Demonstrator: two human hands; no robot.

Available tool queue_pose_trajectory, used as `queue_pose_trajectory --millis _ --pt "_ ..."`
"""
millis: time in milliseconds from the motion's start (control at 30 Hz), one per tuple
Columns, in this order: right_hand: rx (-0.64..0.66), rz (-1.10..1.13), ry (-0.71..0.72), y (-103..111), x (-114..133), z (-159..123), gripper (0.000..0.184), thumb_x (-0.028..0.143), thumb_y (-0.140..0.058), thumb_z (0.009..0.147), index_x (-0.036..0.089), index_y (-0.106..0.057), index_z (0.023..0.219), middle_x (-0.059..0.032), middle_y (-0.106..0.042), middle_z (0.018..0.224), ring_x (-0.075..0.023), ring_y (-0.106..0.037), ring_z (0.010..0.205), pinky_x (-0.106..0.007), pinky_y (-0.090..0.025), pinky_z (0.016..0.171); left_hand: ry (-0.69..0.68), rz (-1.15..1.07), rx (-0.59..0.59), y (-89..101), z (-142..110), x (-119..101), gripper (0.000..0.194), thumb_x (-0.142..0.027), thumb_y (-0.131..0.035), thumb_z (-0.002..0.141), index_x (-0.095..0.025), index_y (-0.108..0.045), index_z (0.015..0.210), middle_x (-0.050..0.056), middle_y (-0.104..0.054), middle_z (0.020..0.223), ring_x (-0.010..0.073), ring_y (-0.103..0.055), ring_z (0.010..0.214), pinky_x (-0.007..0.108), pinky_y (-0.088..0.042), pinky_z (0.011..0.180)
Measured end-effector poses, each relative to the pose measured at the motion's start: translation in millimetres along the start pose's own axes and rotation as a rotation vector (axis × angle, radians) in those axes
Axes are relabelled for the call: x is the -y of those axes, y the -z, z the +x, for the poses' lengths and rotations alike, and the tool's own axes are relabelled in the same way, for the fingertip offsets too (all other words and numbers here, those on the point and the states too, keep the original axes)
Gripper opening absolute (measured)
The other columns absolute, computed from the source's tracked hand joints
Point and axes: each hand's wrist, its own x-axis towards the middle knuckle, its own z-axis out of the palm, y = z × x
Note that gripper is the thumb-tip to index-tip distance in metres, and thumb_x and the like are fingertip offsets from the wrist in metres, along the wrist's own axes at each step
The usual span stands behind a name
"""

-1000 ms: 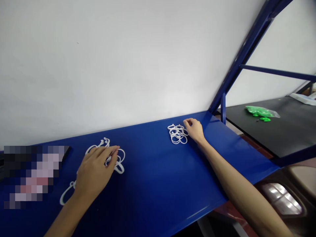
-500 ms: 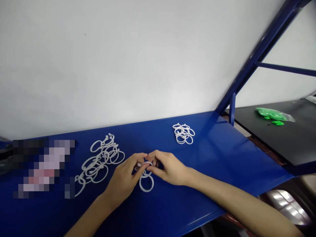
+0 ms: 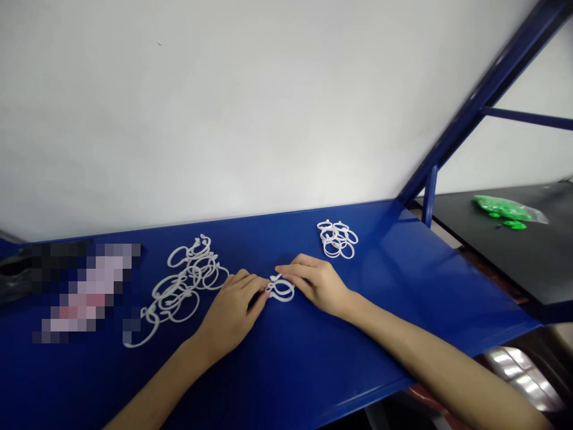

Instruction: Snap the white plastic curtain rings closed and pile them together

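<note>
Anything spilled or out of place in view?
On the black table, a few green pieces lie outside the bag of green ones, perhaps spilled. The white rings are too small to judge for damage.

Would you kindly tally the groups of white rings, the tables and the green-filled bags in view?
White ring groups: 3 (left heap, right pile, middle set between left hand and right hand)
Tables: 2 (blue table, black table)
Green-filled bag: 1
Total: 6

white wall (image 3: 250, 119) behind a blue table (image 3: 295, 364)
</note>
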Motion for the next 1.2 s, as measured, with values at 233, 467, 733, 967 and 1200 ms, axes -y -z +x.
queue_pose_trajectory --millis 233,467,733,967,1200 --pt "0.053 -0.193 -0.025 1 -9 -2 0.029 0.029 -0.05 0.103 0.016 -0.071 0.118 -0.009 -0.069 0.095 -0.0183 -0.067 0.085 -0.031 -0.058 0.076 -0.026 0.251 -0.056 16.7 -2 19 0.029 -0.025 -0.045 0.099 -0.026 -0.073 0.106 0.004 -0.072 0.092 0.0236 -0.058 0.092 0.041 -0.044 0.084" --pt "0.027 -0.067 -0.117 3 -4 1 0.021 0.026 -0.056 0.1 0.017 -0.072 0.112 -0.0067 -0.071 0.094 -0.0154 -0.067 0.077 -0.027 -0.055 0.071 0.021 0.404 -0.094 29.2 -5 38 0.037 -0.018 -0.044 0.093 -0.028 -0.075 0.108 0.007 -0.074 0.097 0.0294 -0.06 0.098 0.046 -0.045 0.085" --pt "-0.084 0.017 -0.171 -7 16 -3 0.015 0.03 -0.055 0.1 0.019 -0.064 0.097 -0.0019 -0.067 0.08 -0.0121 -0.062 0.065 -0.023 -0.051 0.061 0.122 -0.042 -0.202 18.5 -1 -8 0.039 -0.052 -0.047 0.098 -0.026 -0.075 0.101 0.002 -0.075 0.09 0.0209 -0.067 0.085 0.037 -0.053 0.084" --pt "0.017 0.072 -0.027 -15 25 -8 0.018 0.027 -0.048 0.104 0.018 -0.063 0.101 -0.006 -0.07 0.089 -0.0141 -0.066 0.076 -0.025 -0.054 0.07 0.222 -0.254 -0.231 7.4 -6 -12 0.033 -0.05 -0.052 0.096 -0.027 -0.075 0.091 -0.002 -0.071 0.08 0.014 -0.068 0.069 0.025 -0.053 0.066" --pt "0.112 -0.075 0.058 -13 27 -10 0.027 0.027 -0.041 0.107 0.016 -0.065 0.109 -0.0063 -0.069 0.084 -0.0155 -0.065 0.076 -0.026 -0.054 0.072 0.108 -0.223 -0.281 2.8 -9 -13 0.028 -0.038 -0.051 0.097 -0.024 -0.071 0.083 -0.001 -0.068 0.077 0.0143 -0.066 0.068 0.025 -0.053 0.065"
